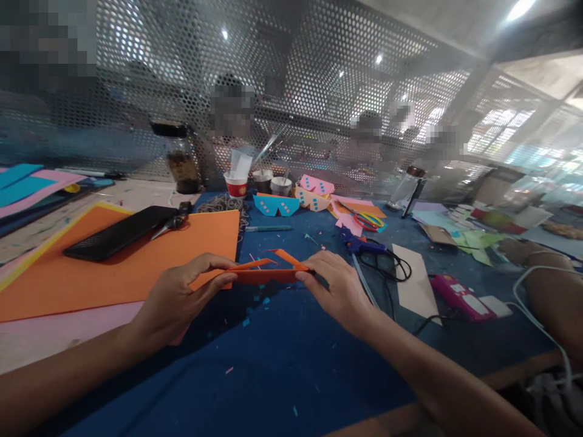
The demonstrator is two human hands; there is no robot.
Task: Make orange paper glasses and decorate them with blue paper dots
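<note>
Between my two hands, above the blue tabletop (282, 370), a folded orange paper piece (268, 276) is stretched level, with its two end flaps bent inward. My left hand (182, 294) pinches its left end between thumb and fingers. At the right end my right hand (334, 288) pinches it the same way. Beyond the hands stand paper masks, a blue one (262, 205), a peach one (310, 199) and a pink one (324, 186), with small coloured squares on them. Small paper scraps lie below the held piece.
Orange sheets (204, 237) at left carry a black case (118, 233) and dark-handled scissors (173, 223). A blue glue gun (362, 244) with a looped cable lies right, near a magenta device (462, 297). Paper cups (235, 185) and a jar (182, 161) stand behind. Another person's arm (546, 285) is at right.
</note>
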